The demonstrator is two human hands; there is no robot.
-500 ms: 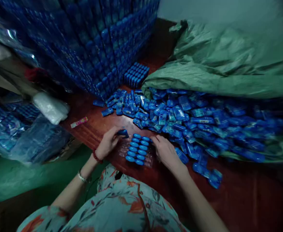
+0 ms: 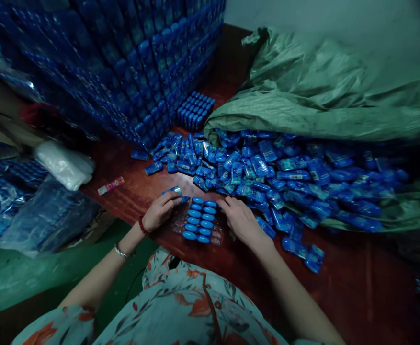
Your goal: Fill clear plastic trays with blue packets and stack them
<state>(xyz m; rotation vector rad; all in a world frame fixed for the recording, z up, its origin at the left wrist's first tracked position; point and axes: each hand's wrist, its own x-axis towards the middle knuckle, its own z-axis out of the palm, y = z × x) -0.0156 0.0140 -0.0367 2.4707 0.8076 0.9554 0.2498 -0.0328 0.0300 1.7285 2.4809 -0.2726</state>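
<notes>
Big wall of stacked blue packs (image 2: 123, 72) fills the far left, and a green sack (image 2: 321, 91) lies open on the right, spilling a loose heap of blue packets (image 2: 267, 172) across the dark red table (image 2: 357, 287). Down at the near edge sits a clear tray (image 2: 199, 221), its rows filled with blue packets standing on end. Left hand (image 2: 161, 211) is at the tray's left corner — fingers pinched together on one blue packet (image 2: 175, 190). Right hand (image 2: 242, 221) rests against the tray's right side, fingers curled and close together, touching the rows; whether they grip anything, I cannot tell.
</notes>
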